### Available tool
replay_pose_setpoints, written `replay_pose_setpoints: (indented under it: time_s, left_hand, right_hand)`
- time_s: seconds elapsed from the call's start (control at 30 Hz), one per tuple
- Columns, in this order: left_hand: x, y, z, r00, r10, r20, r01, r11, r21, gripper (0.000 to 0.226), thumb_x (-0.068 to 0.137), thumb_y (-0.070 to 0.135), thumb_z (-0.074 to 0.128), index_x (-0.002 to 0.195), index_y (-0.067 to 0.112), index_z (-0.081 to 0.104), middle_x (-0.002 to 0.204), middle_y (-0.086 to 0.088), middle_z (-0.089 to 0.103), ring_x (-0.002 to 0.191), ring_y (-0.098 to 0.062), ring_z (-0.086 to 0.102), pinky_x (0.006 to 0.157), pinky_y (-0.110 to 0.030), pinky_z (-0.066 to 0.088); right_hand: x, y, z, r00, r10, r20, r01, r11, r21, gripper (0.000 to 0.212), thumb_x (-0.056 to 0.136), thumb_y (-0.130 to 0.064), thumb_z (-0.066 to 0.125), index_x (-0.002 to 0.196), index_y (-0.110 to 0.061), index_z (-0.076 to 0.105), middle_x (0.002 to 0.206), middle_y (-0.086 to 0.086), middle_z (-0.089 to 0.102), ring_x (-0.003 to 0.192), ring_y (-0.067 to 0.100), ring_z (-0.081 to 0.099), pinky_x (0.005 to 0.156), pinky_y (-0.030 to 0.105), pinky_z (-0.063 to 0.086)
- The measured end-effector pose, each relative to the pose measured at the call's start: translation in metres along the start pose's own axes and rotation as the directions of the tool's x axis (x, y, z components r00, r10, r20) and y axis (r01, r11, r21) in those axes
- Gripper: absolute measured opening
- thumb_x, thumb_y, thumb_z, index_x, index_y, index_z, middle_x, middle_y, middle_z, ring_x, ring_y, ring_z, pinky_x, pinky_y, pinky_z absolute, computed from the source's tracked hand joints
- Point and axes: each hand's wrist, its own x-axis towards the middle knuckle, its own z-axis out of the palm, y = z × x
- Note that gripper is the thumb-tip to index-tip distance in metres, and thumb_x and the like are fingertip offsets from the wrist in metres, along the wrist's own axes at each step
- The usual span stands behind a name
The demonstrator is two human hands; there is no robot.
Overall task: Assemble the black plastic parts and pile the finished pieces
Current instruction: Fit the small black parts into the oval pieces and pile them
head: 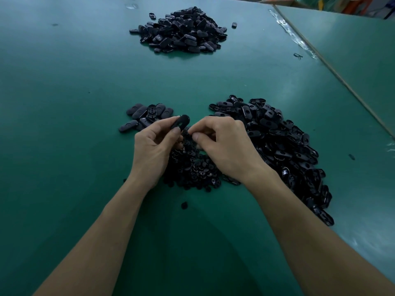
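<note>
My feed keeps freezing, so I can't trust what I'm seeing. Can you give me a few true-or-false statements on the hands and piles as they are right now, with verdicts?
1. The left hand pinches an oval black piece with a slot in it. True.
2. The right hand lies flat on bare table. False: its fingers are curled over the heap of small parts between the two hands.
3. The largest near heap lies to the right of the right hand. True.
4. The far pile touches the near heaps. False: a stretch of bare green table separates them.
5. A small group of oval pieces lies just beyond the left hand. True.
</note>
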Motion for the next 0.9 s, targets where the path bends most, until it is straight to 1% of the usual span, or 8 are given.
replay_pose_setpoints:
  time_s: [0.2,0.33,0.43,0.5,0.57,0.63,0.73,0.9]
  left_hand:
    - [-0.001,0.0,-0.001,0.999,0.014,0.039,-0.015,0.999,0.029,0.023,0.093,0.0,0.065,0.104,0.019,0.073,0.091,0.006,0.077,0.077,-0.008,0.068,0.072,-0.02,0.054]
    - [-0.002,0.0,-0.002,0.998,0.019,0.066,-0.022,0.999,0.032,0.022,0.091,0.0,0.069,0.112,0.007,0.072,0.101,-0.003,0.077,0.089,-0.014,0.071,0.078,-0.023,0.056]
    - [-0.003,0.0,-0.001,0.997,0.027,0.067,-0.027,1.0,0.007,0.022,0.09,-0.001,0.069,0.11,0.007,0.071,0.097,0.001,0.078,0.088,-0.012,0.071,0.078,-0.022,0.056]
    - [-0.003,0.0,-0.001,0.997,0.029,0.067,-0.028,1.0,-0.009,0.021,0.089,-0.004,0.068,0.107,0.008,0.071,0.094,0.002,0.078,0.087,-0.01,0.071,0.077,-0.02,0.055]
    - [-0.004,0.0,-0.001,0.997,0.031,0.069,-0.03,0.999,-0.013,0.02,0.09,-0.005,0.068,0.105,0.008,0.071,0.092,0.003,0.078,0.084,-0.009,0.071,0.075,-0.019,0.055]
    - [-0.004,0.0,-0.002,0.997,0.033,0.072,-0.032,0.999,-0.009,0.02,0.09,-0.005,0.068,0.104,0.009,0.071,0.09,0.004,0.077,0.081,-0.007,0.07,0.073,-0.018,0.054]
    - [-0.003,0.001,-0.002,0.997,0.032,0.076,-0.032,0.999,-0.004,0.02,0.09,-0.004,0.068,0.102,0.012,0.071,0.089,0.005,0.077,0.081,-0.006,0.069,0.073,-0.017,0.054]
    - [-0.003,0.0,-0.001,0.997,0.022,0.08,-0.022,1.0,0.001,0.018,0.09,-0.003,0.067,0.1,0.011,0.071,0.086,0.001,0.077,0.076,-0.01,0.071,0.07,-0.021,0.057]
  right_hand:
    - [0.002,-0.006,0.005,0.996,-0.005,-0.088,0.01,0.998,0.06,0.012,0.091,-0.009,0.067,0.096,-0.015,0.076,0.078,-0.012,0.068,0.069,-0.003,0.061,0.068,0.008,0.047]
    - [0.002,-0.005,0.007,0.996,-0.022,-0.087,0.025,0.999,0.03,0.014,0.092,-0.015,0.071,0.104,-0.016,0.078,0.094,-0.003,0.073,0.084,0.003,0.066,0.081,0.012,0.052]
    - [0.002,-0.004,0.008,0.994,-0.029,-0.105,0.028,1.0,-0.012,0.017,0.093,-0.016,0.071,0.107,-0.018,0.078,0.098,0.001,0.067,0.088,0.007,0.062,0.082,0.009,0.048]
    - [0.001,-0.005,0.009,0.993,-0.032,-0.111,0.031,0.999,-0.009,0.018,0.094,-0.014,0.069,0.11,-0.016,0.078,0.1,0.001,0.07,0.088,0.003,0.062,0.083,0.005,0.047]
    - [0.0,-0.006,0.01,0.993,-0.032,-0.114,0.033,0.999,0.0,0.019,0.094,-0.011,0.068,0.11,-0.015,0.077,0.102,-0.001,0.075,0.088,0.001,0.064,0.085,0.006,0.048]
    - [0.0,-0.006,0.012,0.992,-0.016,-0.123,0.016,1.0,-0.005,0.019,0.093,-0.01,0.067,0.109,-0.016,0.077,0.097,-0.003,0.076,0.087,0.002,0.067,0.084,0.011,0.051]
    - [0.001,-0.004,0.014,0.99,0.033,-0.138,-0.032,0.999,0.003,0.013,0.091,-0.011,0.069,0.1,-0.018,0.075,0.082,-0.009,0.071,0.08,0.003,0.066,0.078,0.018,0.054]
    - [0.0,-0.007,0.019,0.984,0.016,-0.177,-0.014,1.0,0.016,0.008,0.091,-0.011,0.07,0.093,-0.017,0.074,0.083,-0.006,0.071,0.078,0.004,0.066,0.076,0.024,0.056]
